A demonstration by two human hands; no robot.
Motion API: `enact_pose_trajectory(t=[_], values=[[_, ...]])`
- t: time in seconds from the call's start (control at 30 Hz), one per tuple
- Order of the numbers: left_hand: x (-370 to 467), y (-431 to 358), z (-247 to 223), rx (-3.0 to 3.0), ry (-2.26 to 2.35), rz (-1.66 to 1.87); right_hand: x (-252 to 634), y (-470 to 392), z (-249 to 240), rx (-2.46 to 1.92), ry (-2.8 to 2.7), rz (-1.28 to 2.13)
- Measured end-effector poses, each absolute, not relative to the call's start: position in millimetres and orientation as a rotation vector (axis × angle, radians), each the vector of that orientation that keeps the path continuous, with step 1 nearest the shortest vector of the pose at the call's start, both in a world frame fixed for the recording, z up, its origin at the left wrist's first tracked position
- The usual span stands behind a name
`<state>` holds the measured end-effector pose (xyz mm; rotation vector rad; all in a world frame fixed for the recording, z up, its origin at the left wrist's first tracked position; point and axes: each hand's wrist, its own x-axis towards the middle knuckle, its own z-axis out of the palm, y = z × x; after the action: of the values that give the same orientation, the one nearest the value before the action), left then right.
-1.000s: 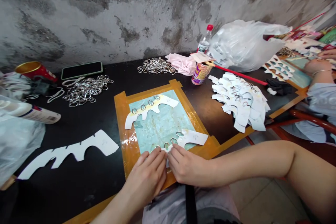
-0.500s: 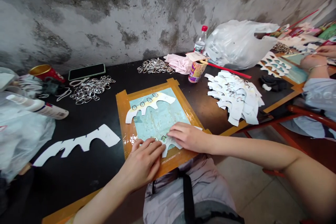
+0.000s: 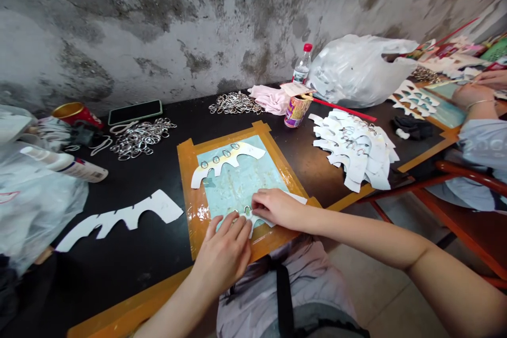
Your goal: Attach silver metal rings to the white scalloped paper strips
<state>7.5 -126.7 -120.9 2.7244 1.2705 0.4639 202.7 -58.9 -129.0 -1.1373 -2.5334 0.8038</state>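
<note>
A blue-green sheet (image 3: 237, 185) edged with brown tape lies on the black table. On its upper part rests a white scalloped piece (image 3: 243, 153) bearing several metal rings. Near the front edge, a second white piece (image 3: 296, 198) with rings lies partly under both hands. My left hand (image 3: 226, 245) is over its left part, fingers spread and pressing down. The fingers of my right hand (image 3: 275, 207) are bunched together at the piece beside an upright ring (image 3: 247, 210); what they pinch is hidden. Another white scalloped piece (image 3: 127, 215) without rings lies to the left.
Ring piles (image 3: 140, 138) (image 3: 235, 103) lie behind, near a phone (image 3: 135, 111). A glue bottle (image 3: 65, 163) is at left. Patterned cup (image 3: 296, 111), clear bottle (image 3: 302, 66), white bag (image 3: 358, 71) and stacked white pieces (image 3: 354, 148) stand right of centre. A person's hand (image 3: 473, 96) is far right.
The camera view has shifted slightly. My right hand's fingers have drawn in more tightly at the near piece, and my left hand stays on its left part.
</note>
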Motion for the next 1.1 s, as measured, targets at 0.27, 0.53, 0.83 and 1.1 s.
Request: enact_pose_trajectory(t=[0.27, 0.53, 0.83, 1.1], values=[[-8.7, -138.5, -103.5, 2.484, 1.424, 0.748, 206.0, -63.5, -116.7, -1.082, -2.664, 0.645], [-26.5, -141.4, -116.0, 2.438, 1.656, 0.840, 189.1, -100.0, -143.6, -0.846, -2.902, 0.117], [-44.6, -161.1, -117.7, 2.429, 1.893, 0.782, 183.7, -91.5, -123.2, -0.938, -2.863, 0.406], [-52.6, -173.8, -128.0, 2.547, 1.926, 0.859, 193.0, -96.2, -114.8, -0.901, -2.760, 0.519]])
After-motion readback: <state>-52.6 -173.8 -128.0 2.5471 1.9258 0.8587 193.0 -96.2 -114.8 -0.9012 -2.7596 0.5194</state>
